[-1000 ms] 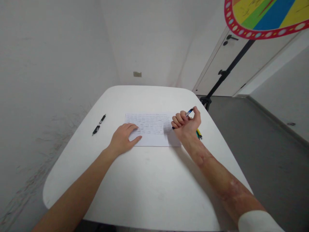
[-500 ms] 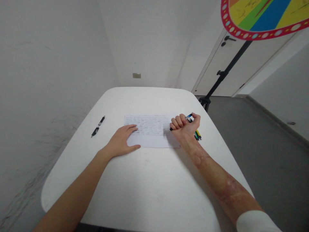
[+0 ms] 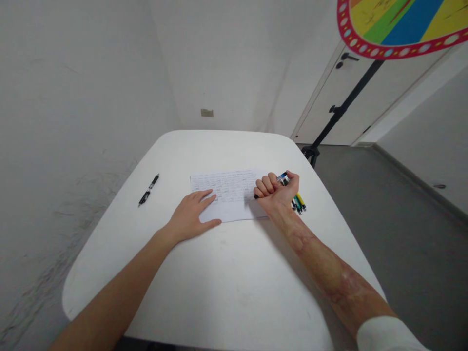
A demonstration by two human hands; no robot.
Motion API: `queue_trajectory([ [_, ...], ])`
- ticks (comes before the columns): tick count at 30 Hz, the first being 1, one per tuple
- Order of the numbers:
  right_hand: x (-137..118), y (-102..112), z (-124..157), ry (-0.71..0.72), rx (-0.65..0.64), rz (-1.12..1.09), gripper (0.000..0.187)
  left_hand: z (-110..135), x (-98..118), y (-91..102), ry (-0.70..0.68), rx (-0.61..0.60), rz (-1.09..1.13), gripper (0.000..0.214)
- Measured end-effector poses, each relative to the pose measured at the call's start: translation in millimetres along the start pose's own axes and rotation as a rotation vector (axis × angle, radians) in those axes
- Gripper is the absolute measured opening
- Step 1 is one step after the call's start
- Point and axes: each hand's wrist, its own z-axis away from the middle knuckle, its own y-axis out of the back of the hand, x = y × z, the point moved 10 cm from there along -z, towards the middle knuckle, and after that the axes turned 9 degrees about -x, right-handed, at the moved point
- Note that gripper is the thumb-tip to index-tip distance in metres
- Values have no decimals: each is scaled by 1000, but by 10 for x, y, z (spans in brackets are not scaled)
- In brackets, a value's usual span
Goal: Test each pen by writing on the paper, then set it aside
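Observation:
A sheet of paper covered with rows of handwriting lies on the white table. Flat on its left part rests my left hand, fingers spread, holding nothing. My right hand is closed in a fist, palm side up, over the paper's right end. Wrapped in that fist is a pen; its black end sticks out on the left, a blue and white part shows by the thumb, and the middle is hidden. Several other pens, one yellow, lie partly behind my right wrist.
A black pen lies alone on the table's left side. White walls stand behind and to the left. At the right, beyond the table edge, a colourful wheel stands on a black tripod near a door.
My left hand has shifted slightly right, and the paper's left side with it, so the sheet lies a little tilted. My right hand has moved slightly left, still gripping the pen.

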Motion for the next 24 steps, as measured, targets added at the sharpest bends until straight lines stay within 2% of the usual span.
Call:
queue_trajectory([
  [5,1,-53,13,15,-50,26,66,-1,-23,65,-18,5,70,75],
  [9,2,-62,27,12,-54,26,65,40,-232,199,-5,35,90,71],
  [13,-4,-64,36,18,-46,16,63,75,-397,197,18,-18,78,82],
  [19,14,-31,18,8,-11,21,62,84,-416,172,8,-81,59,90],
  [24,155,-97,-45,-64,-94,141,55,78,-423,157,6,-143,41,93],
])
